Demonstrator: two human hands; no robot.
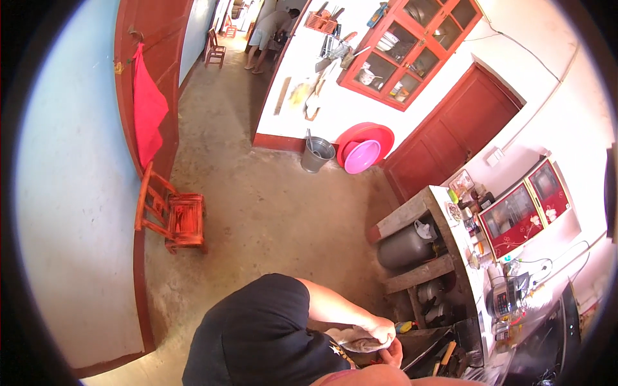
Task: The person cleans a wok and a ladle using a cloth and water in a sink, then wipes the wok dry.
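Note:
A crumpled, pale grey cloth [359, 340] is bunched in front of my dark shirt, near the lower right of the view. My left hand [383, 329] reaches down from the short black sleeve and grips the cloth's right end. Just below it, my right hand [393, 354] has its fingers bent at the cloth's edge; whether they hold it is hard to see. A yellow bottle with a blue part [406, 327] lies just beyond my hands. Wooden handles [449, 353] stick up by the dark sink-like basin edge to the right.
A counter [442, 198] with a gas cylinder [405, 248] below and a rice cooker [502, 299] on top runs along the right. An orange wooden chair [186, 219] stands left. A metal bucket [318, 152] and pink basin [362, 157] sit by the wall. A person [270, 31] bends over far off.

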